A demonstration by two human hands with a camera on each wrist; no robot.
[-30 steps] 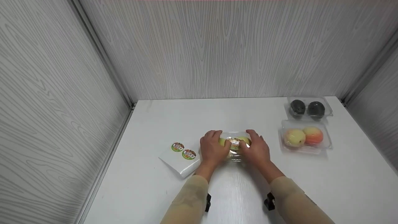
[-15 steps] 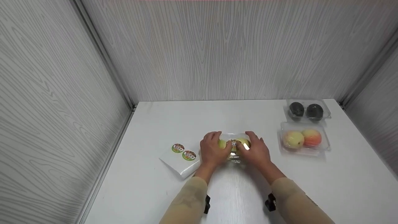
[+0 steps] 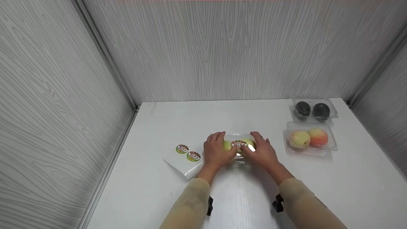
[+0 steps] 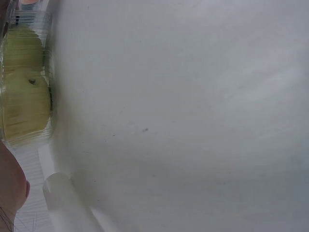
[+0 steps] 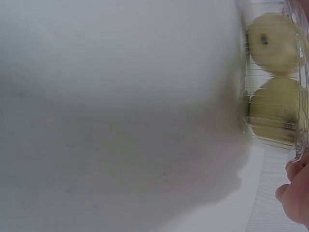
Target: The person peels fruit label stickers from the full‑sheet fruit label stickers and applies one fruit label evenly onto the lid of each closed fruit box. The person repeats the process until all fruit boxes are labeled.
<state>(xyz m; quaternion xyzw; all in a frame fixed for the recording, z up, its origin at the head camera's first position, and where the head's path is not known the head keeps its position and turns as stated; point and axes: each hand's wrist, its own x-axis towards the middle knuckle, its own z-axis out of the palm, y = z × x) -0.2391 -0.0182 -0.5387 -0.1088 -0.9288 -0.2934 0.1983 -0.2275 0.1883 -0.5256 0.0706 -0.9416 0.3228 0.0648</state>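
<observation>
In the head view, a clear plastic clamshell box [image 3: 240,157] stands on the white table with yellow-green fruits [image 3: 227,145] inside. A round, colourful sticker [image 3: 237,143] lies on its lid. My left hand [image 3: 217,152] holds the box's left side and my right hand [image 3: 264,153] its right side, fingers toward the far corners. Both thumbs rest on the lid at the sticker's lower edge. The left wrist view catches the box's ribbed wall and two fruits [image 4: 24,101], with part of the hand below. Similar fruits [image 5: 275,108] show through the wall in the right wrist view.
Left of the box lies a white backing sheet [image 3: 182,162] with two round stickers, its near edge curled. To the right sits a clear box [image 3: 332,140] of two yellow-red fruits. Behind it, another box [image 3: 313,101] holds two dark fruits. Wood-grain panels [image 3: 222,51] enclose the table.
Both thumbs have shifted slightly down the sticker, so more of it shows. The hands stay at the box's sides and the box keeps its place.
</observation>
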